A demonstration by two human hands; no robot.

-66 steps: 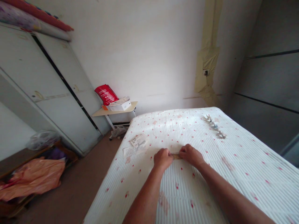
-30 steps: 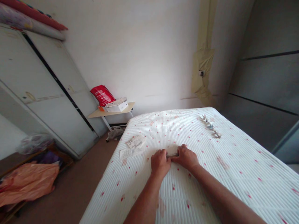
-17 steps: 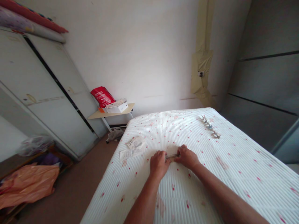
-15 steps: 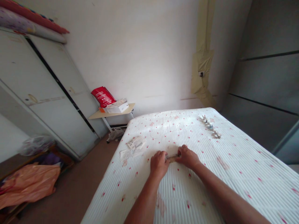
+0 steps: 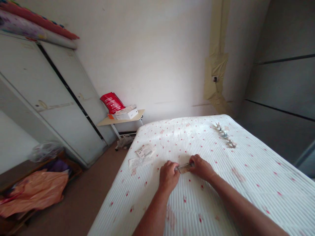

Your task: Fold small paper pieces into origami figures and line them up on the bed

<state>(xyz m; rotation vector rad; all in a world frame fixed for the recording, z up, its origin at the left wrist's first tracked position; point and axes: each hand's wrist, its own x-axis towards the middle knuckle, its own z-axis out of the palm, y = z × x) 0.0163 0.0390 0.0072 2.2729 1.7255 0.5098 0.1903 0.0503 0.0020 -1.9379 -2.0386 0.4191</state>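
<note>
Between my two hands, low over the bed, is a small greyish-brown folded piece of paper (image 5: 184,168). My left hand (image 5: 169,175) pinches its left end with thumb and fingers. At the other end the fingers of my right hand (image 5: 200,167) are closed on it. Left of my hands, printed paper pieces (image 5: 145,151) lie flat and partly overlap. Farther off to the right, several small crumpled or folded paper-like shapes (image 5: 224,135) form a slanting row; their exact kind is too small to make out.
Beneath everything is a white ribbed mattress (image 5: 172,131) with red spots. A small table (image 5: 104,122) beyond its left corner bears a red bag (image 5: 112,102) and a white box (image 5: 128,114). Cabinets (image 5: 61,114) stand at left, an orange plastic bag (image 5: 36,190) below them.
Both hands keep hold of the folded paper, which now looks tilted with more of its face showing. The whole view has shifted slightly to the left.
</note>
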